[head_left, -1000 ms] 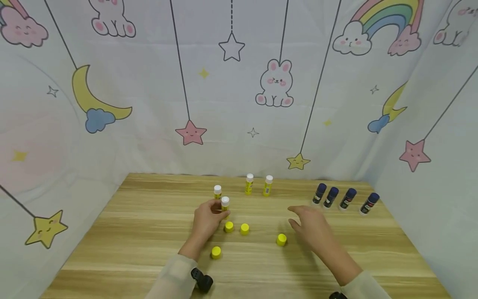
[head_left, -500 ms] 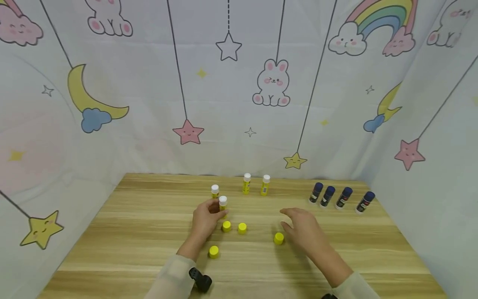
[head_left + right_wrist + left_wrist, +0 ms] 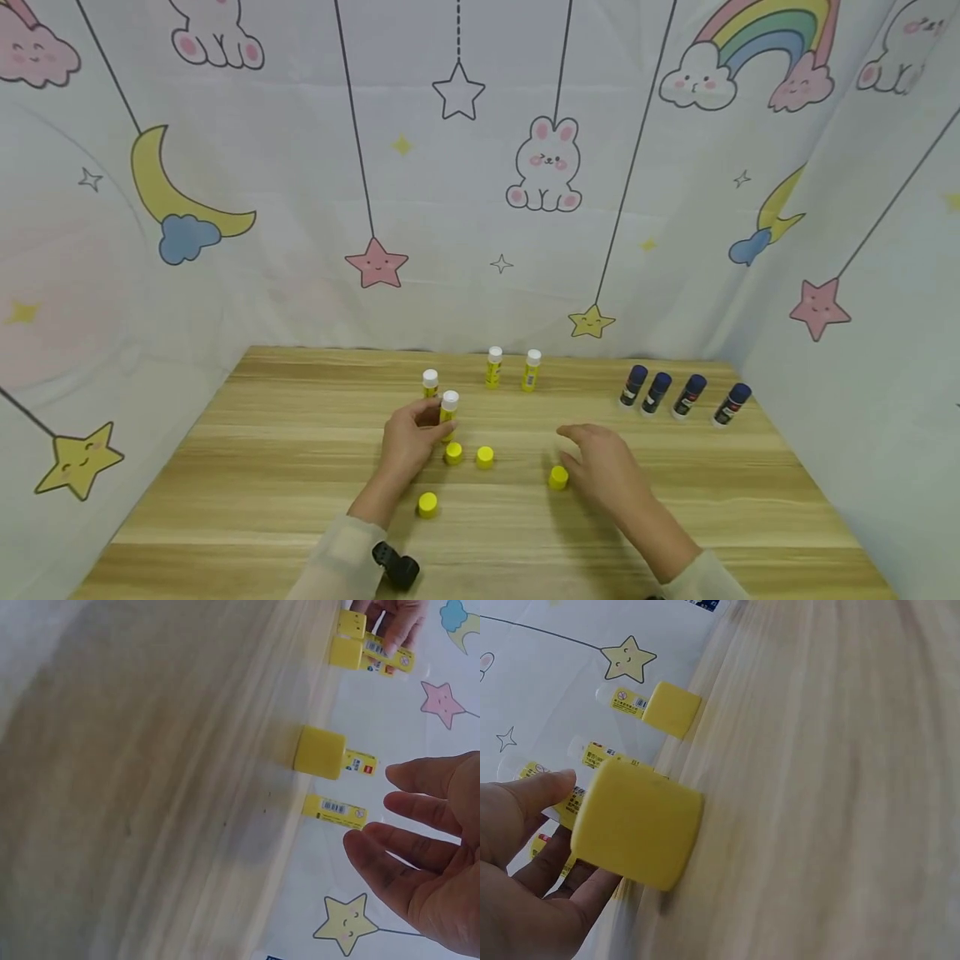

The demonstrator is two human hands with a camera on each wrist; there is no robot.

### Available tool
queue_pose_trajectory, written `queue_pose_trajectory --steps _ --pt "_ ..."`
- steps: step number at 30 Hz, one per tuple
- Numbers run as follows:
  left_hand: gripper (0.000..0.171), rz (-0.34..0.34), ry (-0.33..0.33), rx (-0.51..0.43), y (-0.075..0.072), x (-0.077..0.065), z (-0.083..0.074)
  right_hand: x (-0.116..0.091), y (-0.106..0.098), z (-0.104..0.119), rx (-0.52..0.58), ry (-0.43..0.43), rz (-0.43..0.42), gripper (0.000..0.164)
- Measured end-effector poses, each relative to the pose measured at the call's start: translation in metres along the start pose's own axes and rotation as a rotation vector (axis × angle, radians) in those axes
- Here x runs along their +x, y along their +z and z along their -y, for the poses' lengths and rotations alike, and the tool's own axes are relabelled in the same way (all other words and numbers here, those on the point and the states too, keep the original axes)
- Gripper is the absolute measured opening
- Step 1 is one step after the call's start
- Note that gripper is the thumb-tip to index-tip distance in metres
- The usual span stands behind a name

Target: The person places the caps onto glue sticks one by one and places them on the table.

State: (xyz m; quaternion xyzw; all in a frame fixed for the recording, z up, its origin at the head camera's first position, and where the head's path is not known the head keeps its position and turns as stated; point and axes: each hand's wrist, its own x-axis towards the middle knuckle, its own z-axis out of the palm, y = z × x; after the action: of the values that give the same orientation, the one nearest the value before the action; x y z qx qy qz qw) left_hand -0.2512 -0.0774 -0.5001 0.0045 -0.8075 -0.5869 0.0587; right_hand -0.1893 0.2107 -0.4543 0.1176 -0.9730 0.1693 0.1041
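My left hand [image 3: 408, 440] grips an upright glue stick [image 3: 448, 408], yellow with a white cap, between thumb and fingers. Another white-capped glue stick [image 3: 430, 381] stands just behind it, partly covered by the fingers. Two short yellow cylinders, a left one [image 3: 453, 453] and a right one [image 3: 485, 457], stand in front of the held stick; a third yellow cylinder [image 3: 427, 505] is nearer the left forearm. My right hand [image 3: 611, 471] hovers with spread, slightly bent fingers and holds nothing. Beside its thumb stands one more yellow cylinder [image 3: 558, 477]; contact cannot be told.
Two white-capped glue sticks [image 3: 494, 368] [image 3: 531, 371] stand at the back of the wooden table [image 3: 300, 433]. Several dark-blue-capped glue sticks [image 3: 689, 397] form a row at the right. A printed cloth [image 3: 315, 167] hangs behind and along both sides.
My right hand has moved left and a little toward me, nearer the yellow cylinder. The left hand keeps its grip on the glue stick, almost unmoved. The head view has shifted slightly.
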Motion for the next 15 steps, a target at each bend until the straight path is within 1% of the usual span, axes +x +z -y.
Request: queue_pose_trajectory --steps 2,6,9,12,15 --pt "0.039 0.006 0.007 -0.007 -0.001 -0.002 0.000 -0.001 0.002 0.001 0.005 0.006 0.009 0.033" --pt "0.037 0.022 0.045 -0.014 -0.001 -0.005 -0.001 -0.002 0.006 0.002 0.010 0.010 0.021 0.031" --pt "0.036 0.027 0.082 -0.002 -0.001 -0.007 -0.003 -0.002 0.009 0.003 0.003 0.008 0.022 0.029" --pt "0.036 0.023 0.097 0.008 -0.001 -0.009 -0.005 -0.002 0.010 0.005 -0.004 0.006 0.033 0.027" --pt "0.036 0.019 0.097 0.015 -0.001 -0.011 -0.009 -0.003 0.010 0.007 -0.018 0.001 0.060 0.026"
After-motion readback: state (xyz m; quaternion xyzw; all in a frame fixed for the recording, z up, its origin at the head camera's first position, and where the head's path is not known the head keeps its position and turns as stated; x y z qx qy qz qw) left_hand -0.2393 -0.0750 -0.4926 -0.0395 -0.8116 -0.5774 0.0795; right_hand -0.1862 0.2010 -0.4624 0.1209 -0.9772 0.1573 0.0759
